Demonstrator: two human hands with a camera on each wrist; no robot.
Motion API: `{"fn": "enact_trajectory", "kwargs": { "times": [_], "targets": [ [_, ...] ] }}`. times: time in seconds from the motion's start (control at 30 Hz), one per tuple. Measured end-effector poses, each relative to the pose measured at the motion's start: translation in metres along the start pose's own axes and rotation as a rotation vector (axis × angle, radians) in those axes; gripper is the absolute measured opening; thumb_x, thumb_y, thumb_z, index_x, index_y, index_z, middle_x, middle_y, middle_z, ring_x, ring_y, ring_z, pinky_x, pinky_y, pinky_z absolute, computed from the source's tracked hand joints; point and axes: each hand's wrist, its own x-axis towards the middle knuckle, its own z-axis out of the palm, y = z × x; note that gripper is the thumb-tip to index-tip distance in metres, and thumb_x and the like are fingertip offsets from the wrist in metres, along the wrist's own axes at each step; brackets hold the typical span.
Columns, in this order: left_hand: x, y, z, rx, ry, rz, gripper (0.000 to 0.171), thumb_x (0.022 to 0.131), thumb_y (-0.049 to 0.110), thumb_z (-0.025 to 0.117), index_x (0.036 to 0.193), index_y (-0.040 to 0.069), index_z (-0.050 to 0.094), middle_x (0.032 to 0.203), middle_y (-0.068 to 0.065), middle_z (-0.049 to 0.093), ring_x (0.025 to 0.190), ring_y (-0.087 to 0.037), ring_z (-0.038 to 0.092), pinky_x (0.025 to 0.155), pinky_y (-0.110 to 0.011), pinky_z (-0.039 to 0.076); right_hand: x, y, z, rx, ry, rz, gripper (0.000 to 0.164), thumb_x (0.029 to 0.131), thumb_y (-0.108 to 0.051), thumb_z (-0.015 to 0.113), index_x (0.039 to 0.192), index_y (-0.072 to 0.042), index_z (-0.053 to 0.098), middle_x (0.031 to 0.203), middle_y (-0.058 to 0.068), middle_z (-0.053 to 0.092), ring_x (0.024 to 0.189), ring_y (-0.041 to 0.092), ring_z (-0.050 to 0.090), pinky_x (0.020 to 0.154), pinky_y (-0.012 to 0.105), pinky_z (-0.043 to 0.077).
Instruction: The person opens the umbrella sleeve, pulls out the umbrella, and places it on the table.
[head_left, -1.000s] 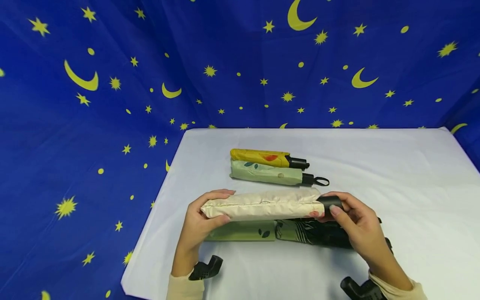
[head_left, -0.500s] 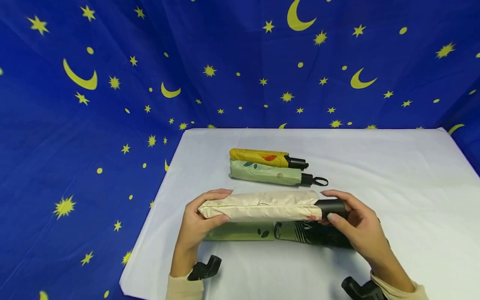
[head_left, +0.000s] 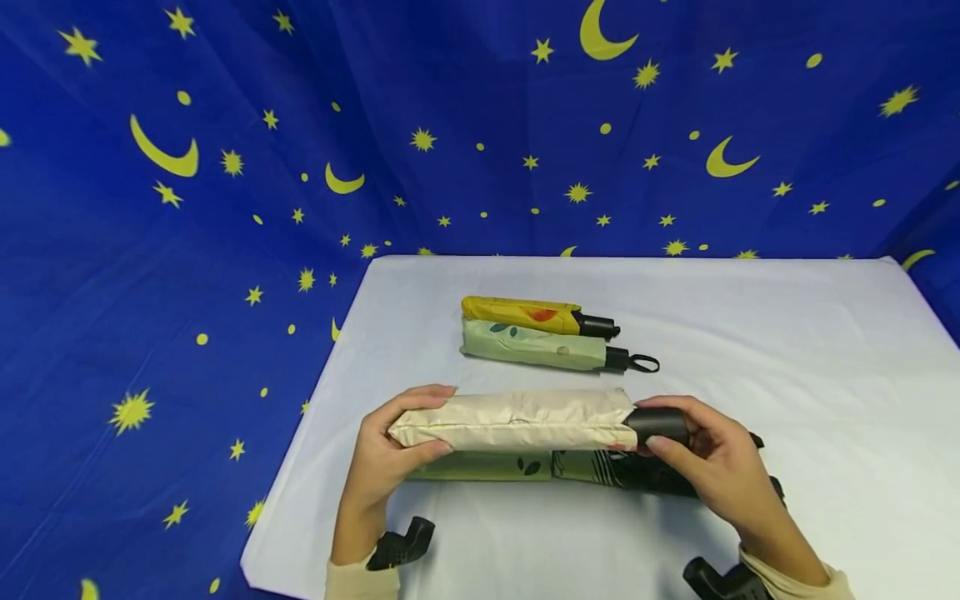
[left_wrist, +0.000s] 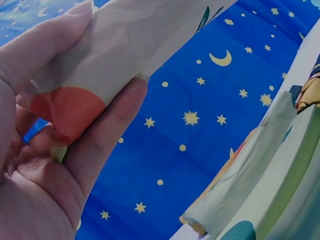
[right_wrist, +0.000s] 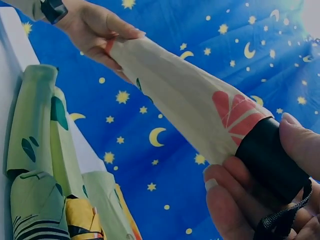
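Note:
A cream folded umbrella (head_left: pixel 517 419) is held level above the table between both hands. My left hand (head_left: pixel 386 446) grips its closed fabric end, thumb in front and fingers behind. My right hand (head_left: pixel 716 462) holds the black handle (head_left: pixel 660 426) at the other end between thumb and fingers. In the right wrist view a red fruit-slice print (right_wrist: pixel 237 117) shows beside the handle, and a black wrist strap (right_wrist: pixel 282 220) hangs from it. The left wrist view shows an orange patch (left_wrist: pixel 67 112) on the fabric within my left hand.
Beneath the held umbrella lie a green umbrella (head_left: pixel 480 467) and a dark patterned umbrella (head_left: pixel 648 472), partly hidden. Farther back, a yellow umbrella (head_left: pixel 521 313) lies against a pale green umbrella (head_left: pixel 536 346) with a looped strap. All rest on a white-covered table (head_left: pixel 810 333) before a blue starry cloth (head_left: pixel 480 100).
The cream umbrella has come slightly lower and nearer to me, shifting a little left with both hands. More of the black handle shows beside the right fingers. The other umbrellas have stayed put.

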Motion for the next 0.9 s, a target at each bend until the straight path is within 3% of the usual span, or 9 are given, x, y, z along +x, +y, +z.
{"fn": "enact_trajectory", "kwargs": {
  "times": [0.33,0.63,0.9],
  "targets": [
    [-0.001,0.0,0.0,-0.025,0.009,0.011,0.048,0.076,-0.018,0.08,0.121,-0.012,0.064,0.13,-0.029,0.062,0.123,-0.037,0.059,0.096,-0.031,0.052,-0.004,0.0,-0.004,0.054,0.026,0.018,0.034,0.092,0.019,0.061,0.126,0.012,0.06,0.107,0.011,0.072,0.087,0.023,0.074,0.073,0.037,0.062],
    [-0.002,-0.005,-0.005,-0.1,0.002,0.052,0.042,0.084,-0.01,0.078,0.122,-0.015,0.061,0.131,-0.03,0.061,0.126,-0.039,0.057,0.097,-0.032,0.052,-0.006,-0.001,-0.009,0.204,0.055,0.013,0.032,0.097,0.018,0.053,0.129,0.018,0.054,0.114,0.014,0.068,0.09,0.026,0.074,0.077,0.038,0.06],
    [-0.003,-0.005,-0.01,-0.069,0.017,0.075,0.032,0.092,-0.005,0.071,0.121,-0.016,0.061,0.13,-0.028,0.06,0.127,-0.037,0.055,0.094,-0.03,0.053,-0.007,0.0,-0.012,0.187,0.066,0.014,0.033,0.096,0.018,0.055,0.13,0.016,0.055,0.114,0.014,0.069,0.091,0.026,0.075,0.077,0.038,0.06]
  ]
}}
